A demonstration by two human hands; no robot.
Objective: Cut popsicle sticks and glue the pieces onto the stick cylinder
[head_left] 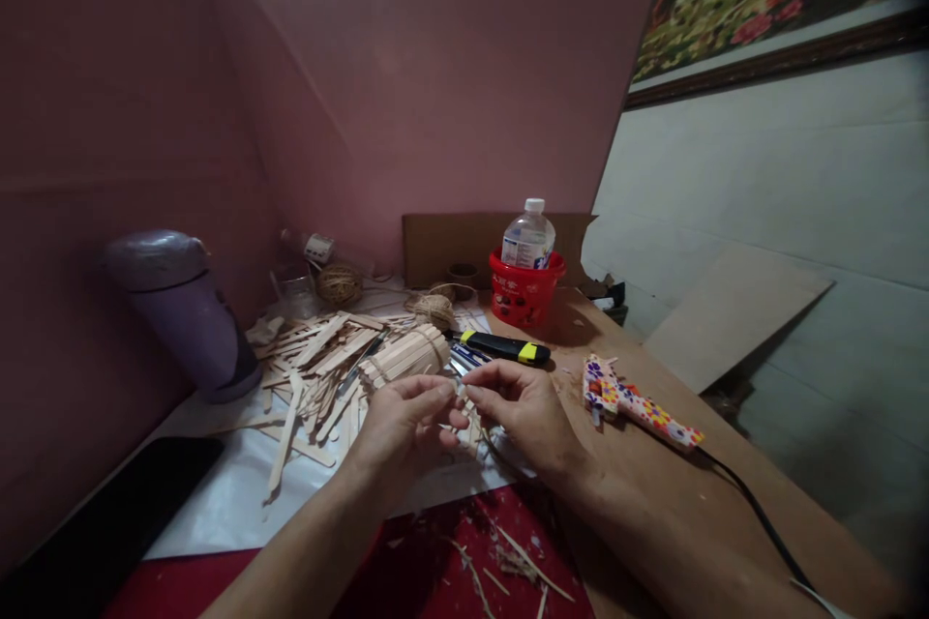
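Note:
My left hand point(413, 421) and my right hand point(526, 411) meet in front of me, thumbs and forefingers pinched together. Whatever the left fingertips hold is too small to make out. A thin strand of twine point(494, 450) curves down from the right fingers. Just behind the left hand lies a bundle of wooden craft sticks point(406, 356), tied round with twine. A black and yellow utility knife point(506, 346) rests behind the right hand.
Loose craft sticks point(312, 358) are heaped at left, near a purple tumbler point(193, 319) and a dark phone-like slab point(123, 513). Twine balls point(339, 284) and a red bucket point(519, 295) holding a plastic bottle point(528, 234) stand behind. A flower-patterned glue gun point(639, 401) with its cord lies right.

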